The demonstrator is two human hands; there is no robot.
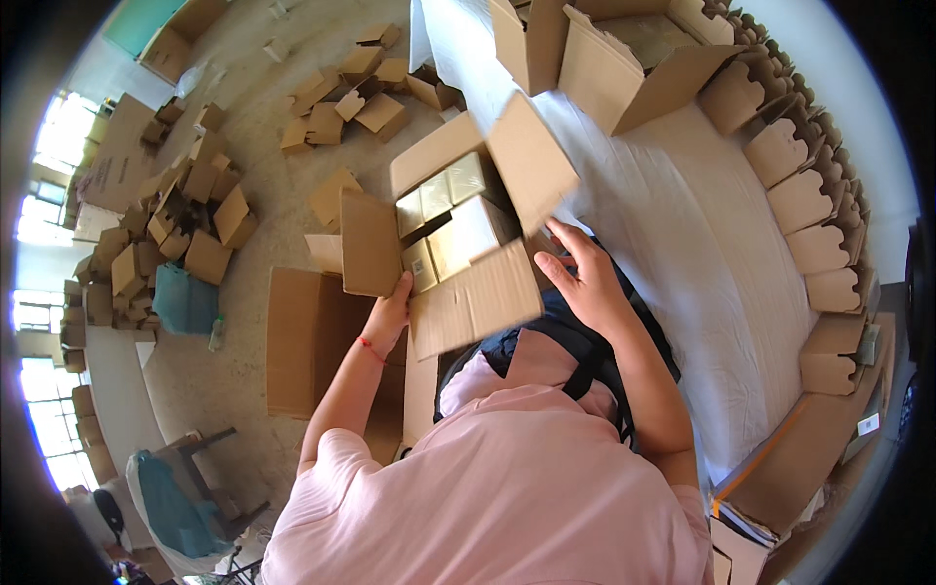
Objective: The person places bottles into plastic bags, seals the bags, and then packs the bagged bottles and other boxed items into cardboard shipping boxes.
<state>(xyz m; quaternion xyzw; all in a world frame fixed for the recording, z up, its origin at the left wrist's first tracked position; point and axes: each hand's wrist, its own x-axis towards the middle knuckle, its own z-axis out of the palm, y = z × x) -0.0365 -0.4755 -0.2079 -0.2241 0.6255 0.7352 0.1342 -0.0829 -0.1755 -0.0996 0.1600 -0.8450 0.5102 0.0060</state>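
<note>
An open cardboard box (478, 304) hangs tilted in front of my body, its flaps spread outward. Several small gold boxes (437, 198) are packed inside it, along with a white-topped one (476, 229). My left hand (392, 307) grips the carton at its near left corner, the thumb by the flaps and the other fingers mostly hidden. By the right-hand flap is my right hand (591, 281), fingers spread, seemingly apart from the cardboard. Blur softens the carton's edges.
A white-covered table (692, 234) runs along my right, with open cartons (673, 83) at its far end and a row of scalloped cardboard pieces (809, 200) along its edge. A larger open carton (291, 341) stands at my left. Small boxes (385, 117) lie heaped on the floor.
</note>
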